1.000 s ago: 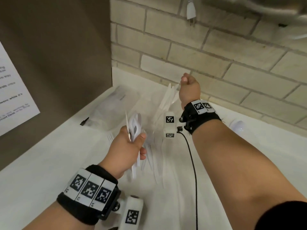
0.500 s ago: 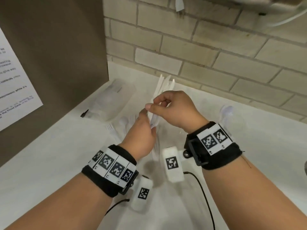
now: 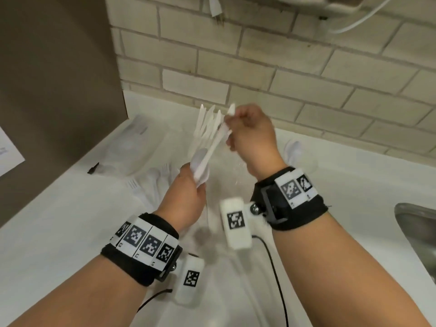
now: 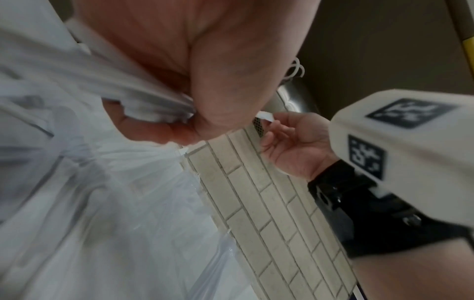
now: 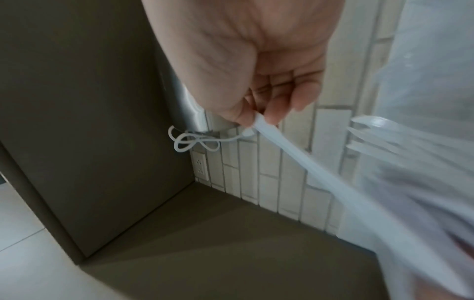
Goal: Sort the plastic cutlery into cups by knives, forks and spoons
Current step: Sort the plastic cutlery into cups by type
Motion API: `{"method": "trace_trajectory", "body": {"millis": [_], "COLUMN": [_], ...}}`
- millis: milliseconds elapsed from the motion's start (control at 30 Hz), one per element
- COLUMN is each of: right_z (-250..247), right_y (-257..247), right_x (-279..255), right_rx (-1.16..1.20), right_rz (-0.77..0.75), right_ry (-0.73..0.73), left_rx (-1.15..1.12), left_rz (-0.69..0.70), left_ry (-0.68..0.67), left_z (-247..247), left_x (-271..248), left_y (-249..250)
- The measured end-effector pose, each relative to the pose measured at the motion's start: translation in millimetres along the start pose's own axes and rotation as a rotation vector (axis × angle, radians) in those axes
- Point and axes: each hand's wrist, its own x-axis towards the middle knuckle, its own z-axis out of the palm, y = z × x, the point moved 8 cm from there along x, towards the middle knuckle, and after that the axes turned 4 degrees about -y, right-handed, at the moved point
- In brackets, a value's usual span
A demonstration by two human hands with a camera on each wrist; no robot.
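The spoon (image 3: pixel 213 147) is a white plastic one, slanting up and away from the bundle (image 3: pixel 200 166) of white cutlery, and both hands have hold of it. The right hand (image 3: pixel 250 135) pinches its handle tip between thumb and fingers (image 5: pixel 271 115), the other fingers curled in. The left hand (image 3: pixel 186 197) is clenched round the bundle's lower part, with spoon bowls showing just above its fist; from the left wrist view the handles (image 4: pixel 143 97) run through its closed fingers. The spoon's bowl end lies in that bundle at the left hand (whether it has come free of the others cannot be told).

Behind the spoon, handles (image 3: pixel 207 121) fan upward from a clear cup (image 3: pixel 198 138), which is faint and hard to make out. Left of the bundle, forks (image 3: pixel 151 182) lie loose on the white counter (image 3: pixel 47 232), and farther left a clear bag (image 3: pixel 132 147) lies flat. Right of the right hand sits another clear cup (image 3: pixel 295 149). At the counter's far right edge is a steel sink (image 3: pixel 420 232). A tile wall (image 3: pixel 283 67) rises behind it all.
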Motion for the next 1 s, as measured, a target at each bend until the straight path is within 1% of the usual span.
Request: {"method": "trace_trajectory", "body": {"millis": [67,133,167,200,267,333,400,467,500,567,633,700,767,800,867,933,1000], "right_z": [-17.2,-25.4,-23.7,-18.3,-1.3,15.2,25.7,28.1,25.8,16.9,8.7,2.2,15.7,18.2,16.6,18.1,21.2], "right_y": [-22.9,-36.5,-35.5,-30.1,-8.8,23.0,51.7,66.8,69.6,62.9,49.5,39.8,37.5,36.6,35.0,39.7,46.2], "right_x": [15.4,32.3,42.4,52.5,70.0,82.5,88.3,90.2,90.6,85.7,71.1,43.8,16.1,2.4,-17.4,-28.3,-35.0], "right_rx": [0.072,0.02,-0.026,-0.072,-0.153,-0.202,-0.234,-0.26,-0.277,-0.303,-0.22,-0.148,-0.13,-0.147,-0.218,-0.302,-0.356], "right_rz": [-0.124,-0.236,-0.256,-0.25,-0.203,-0.113,-0.014,0.049,0.066,0.044,-0.009,0.01,0.066,0.068,0.038,0.053,0.065], "right_ry": [0.133,0.234,0.257,0.258,0.213,0.139,0.07,0.03,0.037,0.077,0.106,0.049,-0.117,-0.159,-0.15,-0.164,-0.174], "left_rx": [-0.017,-0.084,-0.165,-0.278,-0.506,-0.599,-0.621,-0.613,-0.602,-0.591,-0.565,-0.528,-0.487,-0.466,-0.366,-0.18,-0.103], "left_rz": [-0.058,-0.119,-0.147,-0.166,-0.202,-0.22,-0.221,-0.215,-0.207,-0.194,-0.171,-0.153,-0.13,-0.114,-0.063,0.032,0.113], "left_ry": [-0.003,0.002,0.003,0.001,-0.003,-0.014,-0.028,-0.039,-0.042,-0.036,-0.021,-0.041,-0.03,-0.027,-0.018,0.012,0.008], "left_z": [-3.4,-7.2,-8.6,-9.0,-9.2,-10.6,-11.6,-12.0,-12.2,-12.0,-12.9,-3.5,-3.3,-2.6,-2.3,-2.8,2.1], "left_x": [1.7,3.5,3.3,2.2,0.3,-1.0,-1.8,-1.7,-1.5,0.0,1.1,2.5,2.8,3.3,5.2,6.4,5.6], "left_y": [-12.0,-24.5,-28.9,-30.9,-32.0,-30.2,-28.7,-28.7,-28.2,-28.3,-25.7,-16.1,-10.2,-5.9,4.4,15.6,25.6]}}
